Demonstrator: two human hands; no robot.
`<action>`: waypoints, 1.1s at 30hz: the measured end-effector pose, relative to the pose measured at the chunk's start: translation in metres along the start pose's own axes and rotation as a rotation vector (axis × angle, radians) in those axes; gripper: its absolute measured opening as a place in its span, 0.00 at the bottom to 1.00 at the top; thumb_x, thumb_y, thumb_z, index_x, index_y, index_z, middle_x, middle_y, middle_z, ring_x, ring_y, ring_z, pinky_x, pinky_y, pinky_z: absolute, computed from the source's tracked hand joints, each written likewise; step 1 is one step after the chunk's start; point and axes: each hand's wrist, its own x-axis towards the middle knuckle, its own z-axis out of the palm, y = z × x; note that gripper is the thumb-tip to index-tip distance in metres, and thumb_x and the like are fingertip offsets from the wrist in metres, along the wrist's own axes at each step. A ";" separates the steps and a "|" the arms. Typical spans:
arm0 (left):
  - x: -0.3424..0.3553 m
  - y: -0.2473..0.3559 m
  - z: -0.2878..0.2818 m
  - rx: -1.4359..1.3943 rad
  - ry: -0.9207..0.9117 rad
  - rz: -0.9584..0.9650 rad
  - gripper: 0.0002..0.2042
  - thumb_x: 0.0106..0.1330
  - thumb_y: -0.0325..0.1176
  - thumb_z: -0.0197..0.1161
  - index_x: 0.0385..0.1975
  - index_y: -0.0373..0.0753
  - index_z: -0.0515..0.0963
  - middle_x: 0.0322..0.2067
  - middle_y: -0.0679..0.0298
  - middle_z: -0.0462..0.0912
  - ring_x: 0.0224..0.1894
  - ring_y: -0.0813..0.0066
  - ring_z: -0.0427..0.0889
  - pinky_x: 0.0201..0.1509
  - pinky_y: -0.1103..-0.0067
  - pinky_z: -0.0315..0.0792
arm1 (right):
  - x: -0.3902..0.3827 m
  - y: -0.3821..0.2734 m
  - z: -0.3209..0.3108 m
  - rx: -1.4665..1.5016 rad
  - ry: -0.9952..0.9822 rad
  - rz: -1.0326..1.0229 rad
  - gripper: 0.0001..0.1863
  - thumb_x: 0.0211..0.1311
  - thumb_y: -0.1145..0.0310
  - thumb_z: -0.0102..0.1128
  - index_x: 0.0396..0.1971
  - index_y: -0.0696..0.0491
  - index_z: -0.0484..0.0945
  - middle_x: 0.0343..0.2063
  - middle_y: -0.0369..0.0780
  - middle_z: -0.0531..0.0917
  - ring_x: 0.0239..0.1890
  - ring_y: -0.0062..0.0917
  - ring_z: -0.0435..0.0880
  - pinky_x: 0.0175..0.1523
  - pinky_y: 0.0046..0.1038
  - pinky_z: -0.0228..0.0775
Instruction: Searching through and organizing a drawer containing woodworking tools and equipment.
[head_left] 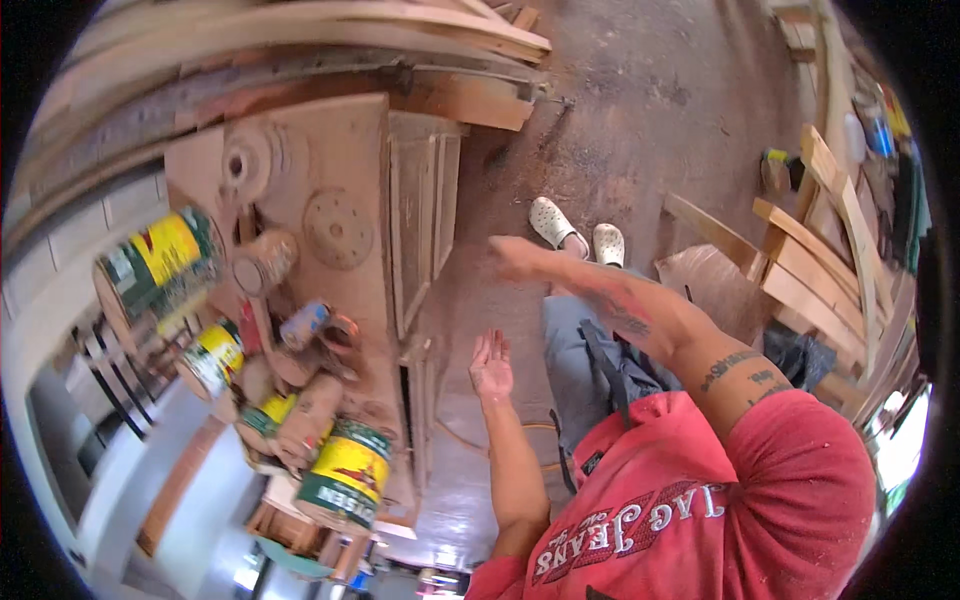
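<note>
My left hand [492, 366] is raised beside the wooden cabinet, palm showing and fingers stretched out, with nothing in it. Farther ahead, my right hand [514, 258] hangs in the air between the cabinet and my feet, and motion smears its fingers. I cannot make out anything held in it. Neither hand touches the cabinet [372, 125], whose dusty top lies to the left. On that top are a round disc with holes [338, 229], a dusty jar [265, 262], and several green-and-yellow cans, the nearest being a large can [347, 474].
Long boards [470, 28] lie beyond the cabinet at the far left. To the right, a pile of cut lumber [815, 290] leans at angles beside a dark plastic bag [800, 360]. My light clogs [608, 243] stand on the stained floor [650, 120].
</note>
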 end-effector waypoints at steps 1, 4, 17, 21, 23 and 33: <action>0.008 -0.015 -0.003 0.005 0.019 0.011 0.32 0.69 0.25 0.54 0.72 0.37 0.50 0.68 0.53 0.62 0.67 0.57 0.65 0.68 0.63 0.64 | -0.013 0.042 0.000 -0.110 0.006 0.014 0.26 0.48 0.72 0.59 0.51 0.62 0.73 0.45 0.55 0.81 0.51 0.50 0.79 0.54 0.41 0.72; 0.035 -0.042 -0.005 0.104 0.036 0.092 0.35 0.69 0.28 0.58 0.72 0.37 0.47 0.69 0.52 0.60 0.68 0.57 0.65 0.69 0.63 0.63 | -0.040 0.120 -0.003 -0.088 0.279 0.183 0.23 0.54 0.68 0.63 0.50 0.61 0.74 0.45 0.55 0.81 0.49 0.50 0.79 0.54 0.42 0.72; 0.201 -0.061 0.118 0.402 0.088 1.305 0.23 0.67 0.38 0.66 0.50 0.31 0.63 0.33 0.63 0.67 0.39 0.73 0.66 0.48 0.72 0.64 | 0.180 0.076 -0.065 0.066 1.135 -0.603 0.21 0.63 0.67 0.62 0.52 0.61 0.70 0.49 0.56 0.74 0.55 0.52 0.73 0.59 0.40 0.68; 0.224 -0.051 0.094 0.278 0.240 1.353 0.23 0.68 0.37 0.65 0.51 0.28 0.63 0.34 0.62 0.69 0.37 0.75 0.66 0.43 0.76 0.65 | 0.207 0.076 -0.048 0.113 1.156 -0.631 0.16 0.63 0.68 0.61 0.46 0.60 0.71 0.40 0.53 0.73 0.43 0.48 0.74 0.50 0.42 0.68; 0.234 -0.049 0.088 0.298 0.348 1.392 0.24 0.68 0.42 0.65 0.48 0.27 0.66 0.32 0.63 0.68 0.35 0.77 0.65 0.41 0.77 0.65 | 0.210 0.087 -0.056 0.092 1.154 -0.732 0.16 0.63 0.67 0.61 0.45 0.59 0.72 0.37 0.51 0.73 0.41 0.45 0.74 0.47 0.41 0.68; 0.256 -0.066 0.071 0.036 0.370 1.562 0.25 0.65 0.50 0.66 0.35 0.28 0.70 0.35 0.59 0.72 0.36 0.73 0.68 0.40 0.75 0.64 | 0.195 0.114 -0.100 0.343 0.663 -0.635 0.16 0.60 0.58 0.65 0.34 0.56 0.73 0.29 0.34 0.74 0.32 0.18 0.68 0.38 0.25 0.64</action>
